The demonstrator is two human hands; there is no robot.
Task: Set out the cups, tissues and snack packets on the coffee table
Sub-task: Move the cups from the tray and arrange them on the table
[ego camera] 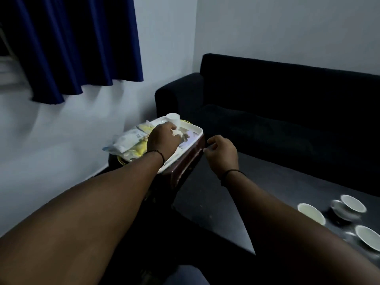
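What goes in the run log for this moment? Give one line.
left hand: over tray, at white cup | right hand: empty | coffee table: three cups

Tray (196,134) w/ snack packets (131,138) & a cup (173,118) sits on side stand, left of sofa (287,103); three cups (311,213) on desk (257,192) at right, before sofa.

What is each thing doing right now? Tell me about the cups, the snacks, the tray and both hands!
Left hand: over the tray, fingers on something small and white.
Right hand: in the air, holding nothing.
White cup: upright on the tray.
Tray: on a side table.
Snack packets: piled on the tray.
Cups: upright on the coffee table.
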